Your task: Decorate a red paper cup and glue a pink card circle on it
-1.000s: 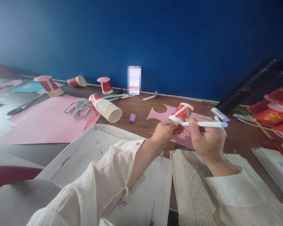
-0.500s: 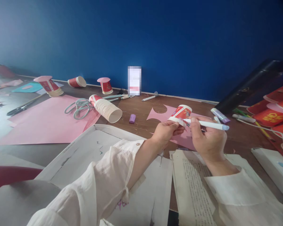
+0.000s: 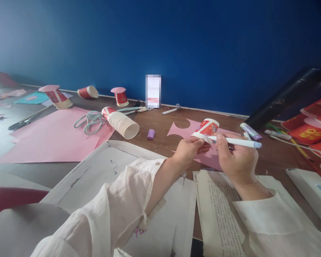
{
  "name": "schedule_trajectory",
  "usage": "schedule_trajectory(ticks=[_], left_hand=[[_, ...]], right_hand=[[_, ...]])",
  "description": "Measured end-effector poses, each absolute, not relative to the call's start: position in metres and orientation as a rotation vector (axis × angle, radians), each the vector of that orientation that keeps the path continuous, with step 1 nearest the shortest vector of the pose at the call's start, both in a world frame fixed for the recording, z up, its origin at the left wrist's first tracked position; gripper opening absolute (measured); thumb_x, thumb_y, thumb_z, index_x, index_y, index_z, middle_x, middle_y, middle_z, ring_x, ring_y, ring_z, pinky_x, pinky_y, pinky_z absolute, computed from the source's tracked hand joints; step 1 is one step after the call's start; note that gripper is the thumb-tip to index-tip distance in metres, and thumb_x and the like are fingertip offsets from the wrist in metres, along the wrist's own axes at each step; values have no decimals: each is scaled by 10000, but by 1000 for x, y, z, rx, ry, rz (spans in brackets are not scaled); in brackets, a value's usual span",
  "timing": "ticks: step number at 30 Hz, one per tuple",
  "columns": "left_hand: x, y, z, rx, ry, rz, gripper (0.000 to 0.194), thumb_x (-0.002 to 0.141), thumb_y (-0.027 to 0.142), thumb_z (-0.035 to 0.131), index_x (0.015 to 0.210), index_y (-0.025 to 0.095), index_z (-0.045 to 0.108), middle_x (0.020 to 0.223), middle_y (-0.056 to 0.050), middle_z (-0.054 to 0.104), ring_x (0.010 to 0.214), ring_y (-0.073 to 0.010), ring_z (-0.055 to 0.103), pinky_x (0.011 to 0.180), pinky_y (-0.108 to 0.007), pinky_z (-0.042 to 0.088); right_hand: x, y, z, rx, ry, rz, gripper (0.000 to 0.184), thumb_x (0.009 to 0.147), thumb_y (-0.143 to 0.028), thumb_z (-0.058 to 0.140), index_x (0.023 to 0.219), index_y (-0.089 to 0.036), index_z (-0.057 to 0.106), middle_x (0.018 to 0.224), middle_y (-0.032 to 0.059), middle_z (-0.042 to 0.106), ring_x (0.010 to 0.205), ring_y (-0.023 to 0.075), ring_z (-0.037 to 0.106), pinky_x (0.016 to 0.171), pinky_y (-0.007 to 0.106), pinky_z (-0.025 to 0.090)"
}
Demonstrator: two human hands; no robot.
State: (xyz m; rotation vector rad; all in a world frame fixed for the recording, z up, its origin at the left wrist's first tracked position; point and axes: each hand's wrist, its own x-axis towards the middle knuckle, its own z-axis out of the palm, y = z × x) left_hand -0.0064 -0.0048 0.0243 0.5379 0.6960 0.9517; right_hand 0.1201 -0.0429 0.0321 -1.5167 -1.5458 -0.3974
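My left hand (image 3: 188, 151) is closed on the rim of a red and white paper cup (image 3: 209, 126), which lies tilted with its mouth toward me. In my right hand (image 3: 237, 160) is a white marker (image 3: 238, 142) with a pale blue end, its tip against the cup's near rim. Below the cup lies pink paper (image 3: 180, 134) with round pieces cut out. A purple glue stick cap (image 3: 151, 134) stands on the table to the left of my hands.
At the left are a stack of paper cups (image 3: 123, 125), looped cord (image 3: 89, 121) and a pink sheet (image 3: 48, 139). Cups with pink discs (image 3: 120, 96) stand by the wall. A glue stick (image 3: 250, 131) and printed pages (image 3: 219, 207) lie at right, a white box lid (image 3: 96, 171) in front.
Both hands keep their hold on the cup and the marker and have hardly moved. The whole view has shifted very slightly.
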Motion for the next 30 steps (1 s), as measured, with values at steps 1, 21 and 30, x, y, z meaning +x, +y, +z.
schedule_trajectory(ticks=[1,21,30], left_hand=[[-6,-5,24,541,694,954,221,916,40,541,750,38,687,680,-72,681,637,-104,657,892,-320,539],[-11,-2,29,418,654,941,248,929,42,495,770,66,684,727,-88,697,698,-128,677,986,-355,523],[-10,-3,30,423,658,922,239,937,50,508,787,51,694,729,-88,704,709,-117,682,982,-325,531]], right_hand=[[120,-43,32,-1516,-1543,-405,273,933,-378,551,886,-195,748,769,74,763,698,226,703,605,328,490],[121,-42,31,-1349,-1501,-380,206,945,-303,562,959,-178,726,874,87,767,785,215,719,727,345,568],[119,-42,33,-1308,-1578,-401,168,940,-261,569,947,-176,714,922,103,773,857,231,726,756,361,567]])
